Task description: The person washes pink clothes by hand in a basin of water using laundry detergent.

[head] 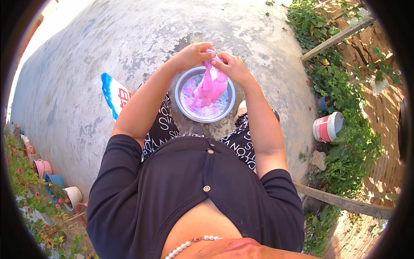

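Observation:
Both hands grip the upper edge of a wet pink cloth (212, 84) above a round basin (178, 105) with a pale blue rim. My left hand (194, 55) pinches the cloth between thumb and fingers, close beside my right hand (233, 67), which holds it the same way. The cloth hangs down with its lower part in sudsy water (207, 111) inside the basin. The basin stands on the ground between my legs. Left of my left forearm is a blue and white plastic packet (111, 94) with red writing, partly hidden by the arm.
Flower pots line the far left, among them a pink pot (43, 168), a blue pot (54, 184) and a white pot (73, 197). At the right, a white bucket (327, 127) with a red label lies near leafy plants (343, 168) and a wooden pole (338, 39).

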The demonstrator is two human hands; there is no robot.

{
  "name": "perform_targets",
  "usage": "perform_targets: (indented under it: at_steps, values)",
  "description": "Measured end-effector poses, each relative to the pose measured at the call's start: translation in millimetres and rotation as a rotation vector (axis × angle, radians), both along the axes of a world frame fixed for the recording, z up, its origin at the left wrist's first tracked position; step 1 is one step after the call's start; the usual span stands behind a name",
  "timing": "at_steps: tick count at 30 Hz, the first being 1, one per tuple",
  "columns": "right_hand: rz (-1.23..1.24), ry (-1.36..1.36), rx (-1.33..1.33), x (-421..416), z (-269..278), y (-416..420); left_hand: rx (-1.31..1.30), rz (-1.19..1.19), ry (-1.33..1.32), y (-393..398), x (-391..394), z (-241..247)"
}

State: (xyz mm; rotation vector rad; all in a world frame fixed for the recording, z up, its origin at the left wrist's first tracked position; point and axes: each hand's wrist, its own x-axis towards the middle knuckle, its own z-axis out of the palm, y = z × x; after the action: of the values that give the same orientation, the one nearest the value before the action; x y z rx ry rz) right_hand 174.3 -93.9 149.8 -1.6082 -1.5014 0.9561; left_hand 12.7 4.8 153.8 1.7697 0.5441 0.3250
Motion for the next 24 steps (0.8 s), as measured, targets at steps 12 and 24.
perform_targets:
  at_steps: [12, 24]
  values:
    - [-0.267, 0.614, 0.123, 4, -7, 6, -0.441, -0.062, -0.212, -14, -1, -28]
    - [-0.193, 0.653, -0.139, 20, -36, 12, -0.188, 0.139, -0.188, 7, 19, -41]
